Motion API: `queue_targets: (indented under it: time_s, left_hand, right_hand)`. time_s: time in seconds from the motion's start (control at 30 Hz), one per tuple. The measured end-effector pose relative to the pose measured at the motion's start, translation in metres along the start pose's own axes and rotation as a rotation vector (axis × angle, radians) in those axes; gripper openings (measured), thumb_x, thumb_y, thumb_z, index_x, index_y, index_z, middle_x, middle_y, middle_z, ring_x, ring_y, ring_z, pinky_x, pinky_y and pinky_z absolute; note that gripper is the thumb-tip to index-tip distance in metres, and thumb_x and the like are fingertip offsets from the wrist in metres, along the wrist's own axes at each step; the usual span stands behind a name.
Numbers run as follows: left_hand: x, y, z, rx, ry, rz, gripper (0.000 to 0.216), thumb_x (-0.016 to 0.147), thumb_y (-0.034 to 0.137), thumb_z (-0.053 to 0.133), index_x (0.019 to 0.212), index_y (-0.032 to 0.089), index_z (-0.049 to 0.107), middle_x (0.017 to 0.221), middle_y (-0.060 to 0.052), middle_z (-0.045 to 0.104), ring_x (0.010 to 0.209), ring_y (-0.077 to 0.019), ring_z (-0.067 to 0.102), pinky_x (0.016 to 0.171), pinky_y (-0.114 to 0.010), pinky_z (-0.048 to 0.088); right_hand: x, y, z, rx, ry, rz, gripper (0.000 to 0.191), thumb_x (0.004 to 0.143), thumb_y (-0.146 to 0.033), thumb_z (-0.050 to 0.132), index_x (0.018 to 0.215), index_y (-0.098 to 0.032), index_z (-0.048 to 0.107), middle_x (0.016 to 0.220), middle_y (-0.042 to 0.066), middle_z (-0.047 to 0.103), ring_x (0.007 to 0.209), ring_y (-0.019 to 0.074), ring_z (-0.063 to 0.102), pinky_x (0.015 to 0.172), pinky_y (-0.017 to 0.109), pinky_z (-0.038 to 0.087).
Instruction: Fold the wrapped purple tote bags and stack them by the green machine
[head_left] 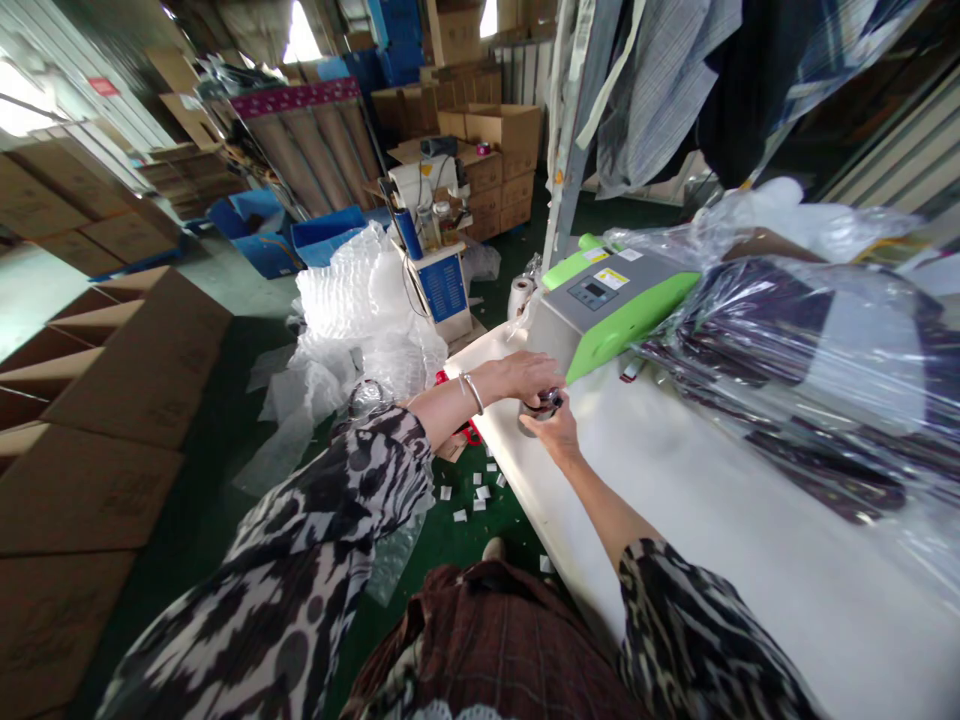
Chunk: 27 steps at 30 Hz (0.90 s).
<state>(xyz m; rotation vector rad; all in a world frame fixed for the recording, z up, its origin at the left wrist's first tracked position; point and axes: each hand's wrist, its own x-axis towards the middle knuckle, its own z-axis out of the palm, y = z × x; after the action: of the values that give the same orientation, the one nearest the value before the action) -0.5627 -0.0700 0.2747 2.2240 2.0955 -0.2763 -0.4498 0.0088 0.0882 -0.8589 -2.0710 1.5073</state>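
At the left edge of the white table (697, 500), both my hands meet at a small jar-like container (530, 412) with a dark, shiny top. My left hand (529, 376), a bangle at its wrist, comes over from above with fingers curled down at the top. From the near right side, my right hand (556, 428) wraps round the body, its thumb toward the left. The fingers cover much of the container, so its exact kind is unclear. Just behind it stands a grey and green machine (611, 300) with a small display panel.
Plastic-wrapped dark garments (810, 360) lie along the table's right side. Clothes (667, 90) hang above from a metal post (570, 130). Clear air-cushion film (352, 300) is heaped beside a white and blue machine (442, 285). Cartons (112, 390) stand at left; paper scraps (480, 492) litter the floor.
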Motion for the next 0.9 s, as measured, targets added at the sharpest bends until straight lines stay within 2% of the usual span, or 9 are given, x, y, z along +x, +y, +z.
queue_targets:
  time_s: [0.13,0.27,0.33,0.4,0.47,0.53,0.63,0.8,0.9]
  left_hand:
    - [0.009,0.000,-0.001,0.019,0.002,-0.119,0.044,0.089,0.052,0.065,0.111,0.014,0.071,0.098,-0.014,0.075,0.083,-0.0256,0.068,0.065,-0.033,0.041]
    - [0.016,0.004,0.004,0.029,0.030,-0.261,0.049,0.100,0.045,0.048,0.096,0.004,0.074,0.085,-0.021,0.075,0.082,-0.0287,0.070,0.068,-0.036,0.042]
    - [0.013,0.004,0.007,0.021,0.046,-0.282,0.052,0.099,0.049,0.049,0.103,0.003,0.072,0.095,-0.023,0.075,0.091,-0.0321,0.070,0.072,-0.039,0.045]
    - [0.006,0.003,0.009,0.001,0.056,-0.230,0.056,0.091,0.055,0.062,0.122,0.008,0.066,0.115,-0.021,0.072,0.105,-0.0335,0.067,0.080,-0.041,0.047]
    - [-0.002,0.000,0.012,-0.018,0.056,-0.137,0.056,0.089,0.046,0.069,0.136,0.019,0.058,0.132,-0.014,0.067,0.120,-0.0294,0.061,0.091,-0.039,0.046]
    - [-0.007,-0.002,0.015,-0.028,0.052,-0.070,0.043,0.095,0.030,0.059,0.138,0.026,0.057,0.132,-0.009,0.067,0.123,-0.0239,0.059,0.097,-0.037,0.043]
    - [-0.008,-0.003,0.016,-0.023,0.071,-0.054,0.038,0.099,0.021,0.043,0.131,0.025,0.063,0.119,-0.010,0.071,0.113,-0.0228,0.061,0.100,-0.039,0.040]
    - [0.005,-0.001,0.008,-0.003,0.069,-0.179,0.042,0.082,0.046,0.070,0.106,0.012,0.072,0.094,-0.016,0.075,0.087,-0.0296,0.067,0.086,-0.043,0.045]
    - [0.011,0.002,0.004,0.000,0.055,-0.256,0.051,0.086,0.058,0.063,0.085,0.009,0.075,0.081,-0.018,0.075,0.076,-0.0297,0.068,0.073,-0.041,0.044]
  right_hand:
    - [0.000,-0.001,-0.001,-0.020,-0.004,0.006,0.087,0.050,-0.049,0.083,0.127,-0.025,0.052,0.112,0.006,0.071,0.103,0.0299,0.067,0.101,0.052,0.054]
    - [0.000,-0.001,-0.001,0.021,0.001,-0.103,0.081,0.053,-0.044,0.081,0.127,-0.026,0.053,0.120,0.005,0.069,0.108,0.0275,0.065,0.107,0.049,0.052]
    - [0.000,0.000,0.000,0.024,0.011,-0.106,0.081,0.053,-0.043,0.081,0.127,-0.026,0.053,0.120,0.005,0.069,0.109,0.0274,0.066,0.107,0.049,0.051]
    - [0.001,0.003,0.001,0.009,0.009,-0.054,0.084,0.052,-0.045,0.083,0.128,-0.025,0.052,0.116,0.005,0.071,0.106,0.0281,0.067,0.105,0.050,0.053]
    - [0.002,0.005,0.002,-0.003,0.005,-0.014,0.086,0.051,-0.048,0.084,0.127,-0.025,0.052,0.112,0.005,0.072,0.102,0.0285,0.068,0.103,0.051,0.054]
    - [0.003,0.007,0.002,-0.007,0.005,-0.012,0.087,0.050,-0.049,0.085,0.126,-0.024,0.051,0.111,0.005,0.072,0.101,0.0283,0.068,0.103,0.051,0.053]
    - [0.004,0.006,0.001,-0.012,0.007,-0.026,0.087,0.050,-0.049,0.085,0.126,-0.025,0.051,0.112,0.005,0.072,0.101,0.0278,0.068,0.103,0.050,0.054]
    - [0.003,0.003,0.000,-0.025,0.012,-0.034,0.087,0.051,-0.048,0.083,0.128,-0.024,0.051,0.116,0.007,0.072,0.106,0.0291,0.067,0.103,0.050,0.054]
    - [0.004,0.004,0.000,-0.041,0.025,-0.045,0.086,0.049,-0.049,0.082,0.126,-0.023,0.053,0.119,0.008,0.070,0.109,0.0301,0.067,0.104,0.051,0.053]
